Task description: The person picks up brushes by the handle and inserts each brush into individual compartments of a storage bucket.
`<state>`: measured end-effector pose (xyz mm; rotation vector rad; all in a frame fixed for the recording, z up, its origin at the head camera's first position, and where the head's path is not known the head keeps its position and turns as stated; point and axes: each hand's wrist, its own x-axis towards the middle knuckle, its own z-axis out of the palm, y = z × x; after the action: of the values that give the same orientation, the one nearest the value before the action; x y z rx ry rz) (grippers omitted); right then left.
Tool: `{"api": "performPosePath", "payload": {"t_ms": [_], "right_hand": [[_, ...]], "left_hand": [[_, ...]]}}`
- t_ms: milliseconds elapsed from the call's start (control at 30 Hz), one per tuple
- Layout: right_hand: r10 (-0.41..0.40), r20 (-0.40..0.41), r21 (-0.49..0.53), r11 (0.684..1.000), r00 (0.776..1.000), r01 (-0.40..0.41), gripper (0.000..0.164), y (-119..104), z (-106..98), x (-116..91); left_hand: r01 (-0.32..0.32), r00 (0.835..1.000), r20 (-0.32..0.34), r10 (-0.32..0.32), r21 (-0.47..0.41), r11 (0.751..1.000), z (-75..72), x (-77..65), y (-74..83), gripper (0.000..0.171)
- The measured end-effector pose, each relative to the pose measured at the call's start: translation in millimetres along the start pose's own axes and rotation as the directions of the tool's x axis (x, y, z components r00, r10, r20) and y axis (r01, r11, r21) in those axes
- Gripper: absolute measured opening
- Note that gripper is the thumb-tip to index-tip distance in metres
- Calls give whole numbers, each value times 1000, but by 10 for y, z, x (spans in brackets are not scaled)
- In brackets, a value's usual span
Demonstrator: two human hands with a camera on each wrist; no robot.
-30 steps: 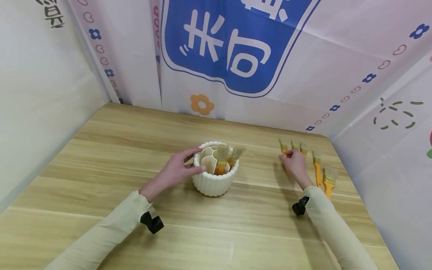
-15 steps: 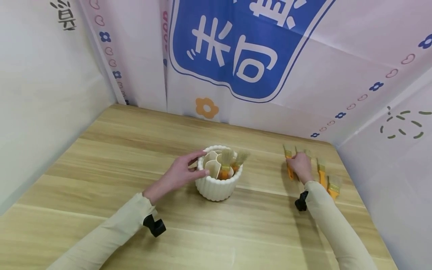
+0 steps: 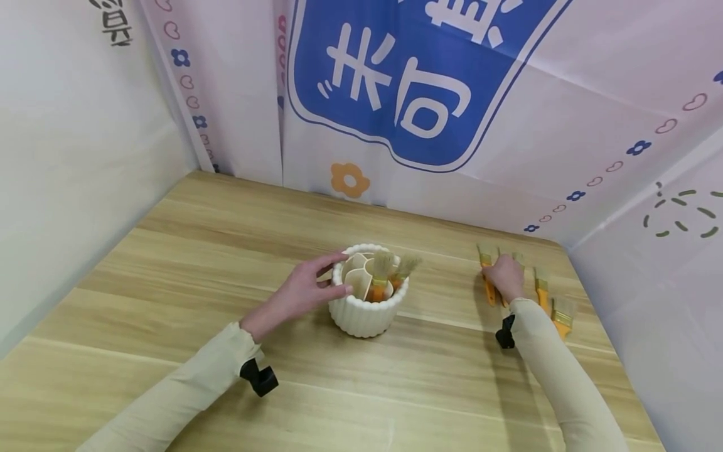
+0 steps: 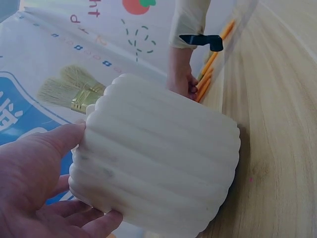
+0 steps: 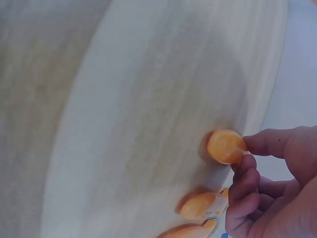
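Note:
My left hand holds a white ribbed brush pot by its left side, thumb and fingers spread around the rim. The pot stands upright and has petal-shaped compartments. Two paintbrushes stand in its right-hand compartments, bristles up. At the right, my right hand pinches the orange handle of the leftmost lying paintbrush between thumb and index finger. In the right wrist view, that handle's rounded end shows at the fingertips. The hand partly hides the brushes beside it.
To the right of my right hand lie more orange-handled paintbrushes, among them a narrow brush and a wide brush. The wooden table meets a printed backdrop behind and white side walls.
The head view has shifted slightly. My right hand has settled closer over the lying brushes, with the leftmost brush's handle now showing past its fingers. My left hand stays on the pot.

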<state>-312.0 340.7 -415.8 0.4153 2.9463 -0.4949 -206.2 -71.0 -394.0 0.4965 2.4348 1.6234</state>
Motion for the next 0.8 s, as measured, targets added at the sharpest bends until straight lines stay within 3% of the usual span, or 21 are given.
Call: {"api": "performPosePath", "payload": {"t_ms": [433,667,800], "right_hand": [[-16,13,46,999,1000,15,35,1,20,37],[9,19,29,1000,1000,-9,31,-6,26,53],[12,13,29,999,1000,-13,31,8,27,57]], "left_hand": [[8,999,-35,-8,26,1000,-5,-12,10,60],[-5,988,-157,13,52,999,13,-41,-8,46],[-57,959,-273,74,69,996,52,-32,-27,31]]}}
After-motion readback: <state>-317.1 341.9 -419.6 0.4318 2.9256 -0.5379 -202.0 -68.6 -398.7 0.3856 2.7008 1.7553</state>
